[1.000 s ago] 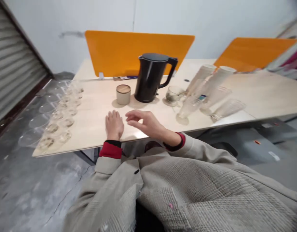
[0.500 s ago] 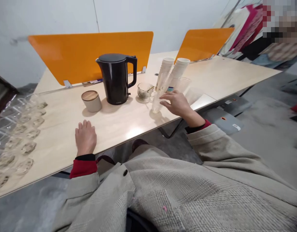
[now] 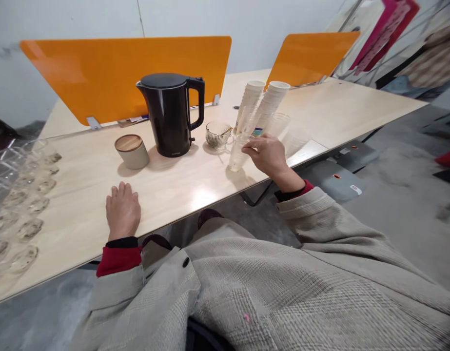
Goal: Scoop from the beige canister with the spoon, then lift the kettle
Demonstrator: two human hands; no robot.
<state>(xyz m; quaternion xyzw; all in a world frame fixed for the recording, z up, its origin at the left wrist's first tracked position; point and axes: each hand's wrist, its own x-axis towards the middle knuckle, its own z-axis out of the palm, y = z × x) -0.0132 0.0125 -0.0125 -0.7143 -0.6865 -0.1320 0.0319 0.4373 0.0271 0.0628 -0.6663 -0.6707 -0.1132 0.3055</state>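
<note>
Clear cup (image 3: 238, 155), right hand (image 3: 267, 156) touching, wooden desk (image 3: 181, 190), orange divider (image 3: 100, 73)

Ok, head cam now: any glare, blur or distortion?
Head view: glare on the table near its front edge; wide-angle bending stretches the glasses at the left edge, some cut off by the frame; right hand looks sharp, no obvious motion blur.

One kettle (image 3: 169, 117), one lidded canister (image 3: 131, 152), one glass cup (image 3: 217, 135), two stacks of paper cups (image 3: 263, 102) and two orange desk screens (image 3: 118, 73) are counted.
</note>
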